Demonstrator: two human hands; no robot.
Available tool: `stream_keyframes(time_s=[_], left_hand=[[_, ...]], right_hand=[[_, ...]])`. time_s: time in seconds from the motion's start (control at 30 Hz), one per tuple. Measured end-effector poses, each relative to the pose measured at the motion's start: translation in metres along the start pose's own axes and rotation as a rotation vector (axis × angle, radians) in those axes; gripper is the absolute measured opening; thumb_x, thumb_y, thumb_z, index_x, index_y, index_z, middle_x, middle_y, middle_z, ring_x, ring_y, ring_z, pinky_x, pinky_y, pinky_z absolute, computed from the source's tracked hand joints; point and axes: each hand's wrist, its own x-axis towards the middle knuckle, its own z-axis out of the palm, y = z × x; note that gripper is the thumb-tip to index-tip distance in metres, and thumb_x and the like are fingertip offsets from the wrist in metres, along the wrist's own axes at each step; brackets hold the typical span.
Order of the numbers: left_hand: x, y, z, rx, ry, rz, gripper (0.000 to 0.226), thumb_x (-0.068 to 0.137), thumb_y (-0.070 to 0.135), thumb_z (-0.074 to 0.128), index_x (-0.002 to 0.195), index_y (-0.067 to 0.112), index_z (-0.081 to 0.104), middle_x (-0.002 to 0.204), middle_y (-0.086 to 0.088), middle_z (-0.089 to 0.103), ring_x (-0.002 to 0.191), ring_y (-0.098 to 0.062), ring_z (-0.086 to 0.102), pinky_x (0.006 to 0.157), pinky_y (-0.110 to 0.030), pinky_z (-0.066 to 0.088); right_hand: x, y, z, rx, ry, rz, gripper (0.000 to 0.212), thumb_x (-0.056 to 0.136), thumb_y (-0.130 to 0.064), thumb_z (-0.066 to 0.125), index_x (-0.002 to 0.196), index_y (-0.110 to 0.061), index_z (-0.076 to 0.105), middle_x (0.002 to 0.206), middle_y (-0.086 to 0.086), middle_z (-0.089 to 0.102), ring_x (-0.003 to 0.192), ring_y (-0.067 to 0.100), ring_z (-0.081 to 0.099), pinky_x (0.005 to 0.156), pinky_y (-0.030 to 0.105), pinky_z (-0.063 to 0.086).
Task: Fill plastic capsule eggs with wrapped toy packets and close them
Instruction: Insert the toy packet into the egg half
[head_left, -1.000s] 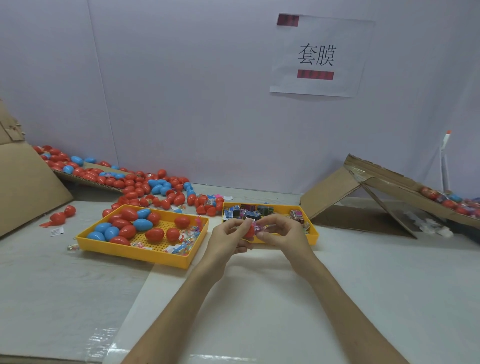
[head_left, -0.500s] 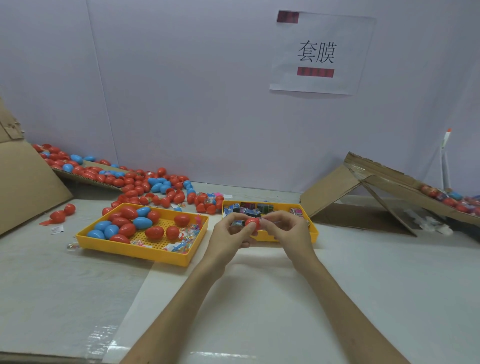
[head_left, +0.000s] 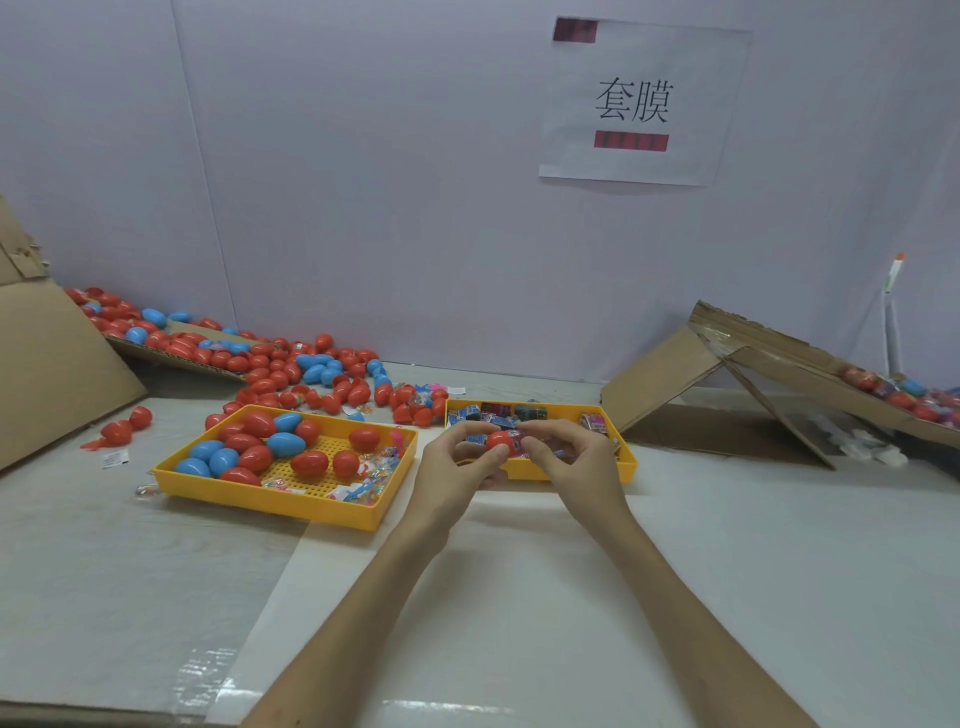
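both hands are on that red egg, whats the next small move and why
Probably press the packet fully into the red egg before closing it. The left hand and right hand both pinch the egg over the yellow tray, and printed wrapper shows on the right hand's side, so it seems not yet closed.

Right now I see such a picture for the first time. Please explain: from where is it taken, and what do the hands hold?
No machine here: a person works with bare hands. The picture comes from a camera on the person's head, looking forward and down, so both arms enter from below. The left hand and right hand pinch one red egg between them; whether it is closed, I cannot tell. On the table, the left tray holds red and blue eggs, the right tray holds printed packets. More lie in a heap behind.
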Motion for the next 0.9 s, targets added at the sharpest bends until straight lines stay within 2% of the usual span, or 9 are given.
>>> stream_keyframes(time_s=[0.1, 0.2, 0.47, 0.73, 0.9], left_hand=[[0.0002, -0.0002, 0.0001, -0.002, 0.001, -0.004, 0.030, 0.093, 0.021, 0.073, 0.121, 0.020, 0.065, 0.101, -0.008, 0.075, 0.081, -0.018, 0.075, 0.074, -0.023, 0.060], [-0.0001, 0.0003, 0.0002, 0.009, -0.003, -0.007, 0.031, 0.092, 0.021, 0.073, 0.122, 0.019, 0.065, 0.103, -0.008, 0.074, 0.083, -0.018, 0.074, 0.071, -0.020, 0.059], [-0.0002, 0.0002, 0.0004, 0.062, 0.006, 0.025, 0.030, 0.093, 0.021, 0.072, 0.122, 0.018, 0.064, 0.104, -0.008, 0.074, 0.089, -0.022, 0.072, 0.077, -0.026, 0.061], [0.0007, -0.0022, -0.0002, 0.122, 0.016, 0.048, 0.027, 0.092, 0.023, 0.074, 0.117, 0.022, 0.066, 0.099, -0.004, 0.075, 0.087, -0.020, 0.072, 0.066, -0.019, 0.057], [0.0010, -0.0023, 0.0001, 0.147, 0.015, 0.053, 0.027, 0.090, 0.026, 0.076, 0.116, 0.024, 0.067, 0.100, -0.004, 0.074, 0.090, -0.022, 0.070, 0.069, -0.025, 0.056]], right_hand=[[-0.0006, -0.0002, 0.0006, -0.037, 0.025, -0.031, 0.021, 0.086, -0.015, 0.078, 0.097, -0.033, 0.075, 0.090, -0.012, 0.076, 0.087, 0.006, 0.069, 0.072, 0.015, 0.051], [-0.0007, -0.0004, -0.0005, -0.073, 0.038, -0.066, 0.023, 0.085, -0.015, 0.079, 0.091, -0.037, 0.074, 0.090, -0.014, 0.073, 0.085, 0.006, 0.067, 0.070, 0.018, 0.051], [-0.0012, -0.0003, -0.0011, -0.114, 0.038, -0.067, 0.009, 0.085, -0.016, 0.079, 0.089, -0.024, 0.079, 0.091, -0.010, 0.069, 0.083, 0.009, 0.064, 0.069, 0.024, 0.051], [-0.0008, 0.0008, 0.0002, -0.115, 0.034, -0.059, 0.011, 0.086, -0.017, 0.079, 0.089, -0.028, 0.078, 0.091, -0.011, 0.069, 0.084, 0.008, 0.064, 0.068, 0.018, 0.049], [-0.0006, 0.0019, 0.0005, -0.098, 0.025, -0.036, 0.009, 0.086, -0.017, 0.079, 0.089, -0.025, 0.078, 0.092, -0.008, 0.070, 0.081, 0.011, 0.064, 0.067, 0.021, 0.049]])
